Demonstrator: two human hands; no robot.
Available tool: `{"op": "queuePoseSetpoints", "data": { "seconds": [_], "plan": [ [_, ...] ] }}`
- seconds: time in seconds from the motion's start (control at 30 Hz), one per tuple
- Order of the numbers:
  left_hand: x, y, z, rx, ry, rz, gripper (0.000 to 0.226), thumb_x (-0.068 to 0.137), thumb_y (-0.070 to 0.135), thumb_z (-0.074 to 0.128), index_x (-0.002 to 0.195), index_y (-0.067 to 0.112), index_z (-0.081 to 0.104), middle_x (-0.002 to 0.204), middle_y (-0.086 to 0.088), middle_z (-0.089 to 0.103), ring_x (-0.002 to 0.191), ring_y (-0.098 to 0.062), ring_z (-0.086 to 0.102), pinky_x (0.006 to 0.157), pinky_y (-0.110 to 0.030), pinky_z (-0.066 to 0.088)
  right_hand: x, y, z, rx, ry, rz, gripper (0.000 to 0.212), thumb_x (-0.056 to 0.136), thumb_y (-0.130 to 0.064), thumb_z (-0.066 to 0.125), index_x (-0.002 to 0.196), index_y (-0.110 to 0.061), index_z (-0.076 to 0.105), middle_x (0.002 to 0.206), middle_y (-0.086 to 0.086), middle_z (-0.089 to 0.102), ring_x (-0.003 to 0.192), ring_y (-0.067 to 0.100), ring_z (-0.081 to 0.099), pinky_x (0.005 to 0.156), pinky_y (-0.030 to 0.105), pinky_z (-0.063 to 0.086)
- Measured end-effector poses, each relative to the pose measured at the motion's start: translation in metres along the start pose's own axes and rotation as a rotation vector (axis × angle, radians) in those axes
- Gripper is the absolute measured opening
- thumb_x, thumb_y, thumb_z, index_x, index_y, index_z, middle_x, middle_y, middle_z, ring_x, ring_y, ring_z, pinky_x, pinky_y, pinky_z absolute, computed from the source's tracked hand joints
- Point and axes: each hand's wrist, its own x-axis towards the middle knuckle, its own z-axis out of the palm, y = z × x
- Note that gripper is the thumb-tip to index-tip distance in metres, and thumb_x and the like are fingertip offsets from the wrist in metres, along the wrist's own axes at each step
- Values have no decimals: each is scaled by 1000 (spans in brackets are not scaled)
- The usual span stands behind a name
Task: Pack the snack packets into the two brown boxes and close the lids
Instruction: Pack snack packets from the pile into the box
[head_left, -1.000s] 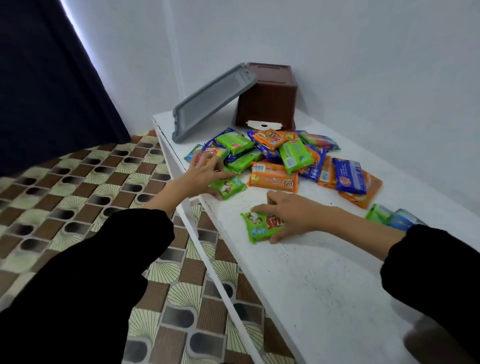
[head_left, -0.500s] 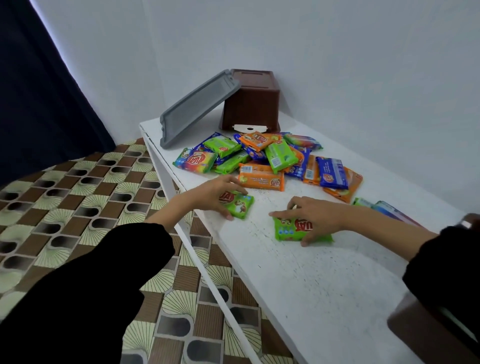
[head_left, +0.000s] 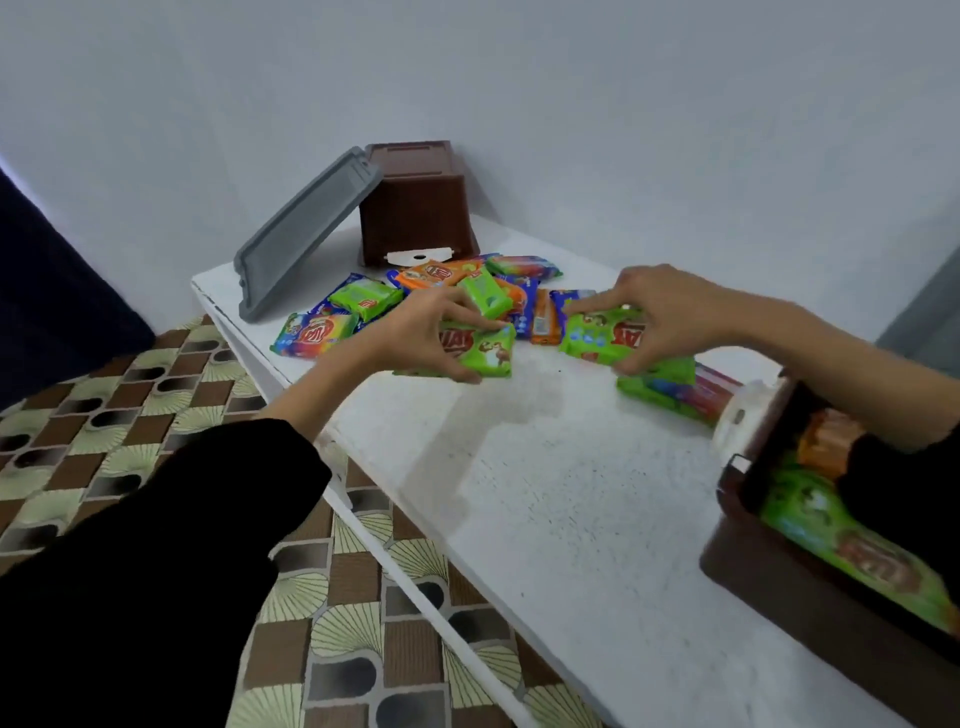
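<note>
While each hand gripped one green snack packet, both packets lay with their long axes running roughly left to right, printed faces up. The left hand (head_left: 431, 338) pinched its green packet (head_left: 485, 353) between thumb and curled fingers, lifted just above the white table (head_left: 571, 493). The right hand (head_left: 670, 317) clasped a second green packet (head_left: 597, 338) near the pile of snack packets (head_left: 447, 291), which was green, orange, blue and rainbow-striped. At the table's back corner stood a brown box (head_left: 415, 208) with a grey lid (head_left: 306, 234) leaning tilted against it. At the lower right sat an open brown box (head_left: 779, 597) holding green and orange packets. The tabletop was speckled. Pale walls met behind it, a brown-and-cream patterned floor (head_left: 104, 389) lay to the left, and a dark curtain (head_left: 52, 291) hung beyond.
</note>
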Motion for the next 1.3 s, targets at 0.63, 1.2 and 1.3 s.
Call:
{"op": "queuePoseSetpoints", "data": {
  "seconds": [0.63,1.2,1.3],
  "plan": [
    [104,281,99,11,-372,888,72,57,62,68,120,29,61,100,3,58,89,-13,58,80,-34,47,-284,76,34,138,-111,611,84,62,-29,80,130,-52,38,106,2,52,94,19,51,79,27,39],
    [94,291,128,495,-437,882,59,77,50,67,130,29,51,125,7,47,117,-14,48,82,-36,50,-286,60,72,-29,-83,592,76,63,-41,80,132,-33,49,128,-5,55,119,16,49,93,28,41],
    [93,289,125,500,-464,828,61,76,45,69,131,26,50,124,3,48,116,-16,48,84,-35,49,-287,61,72,-4,-82,584,77,64,-41,80,133,-33,47,133,-6,52,123,15,47,98,28,40]
  ]
}}
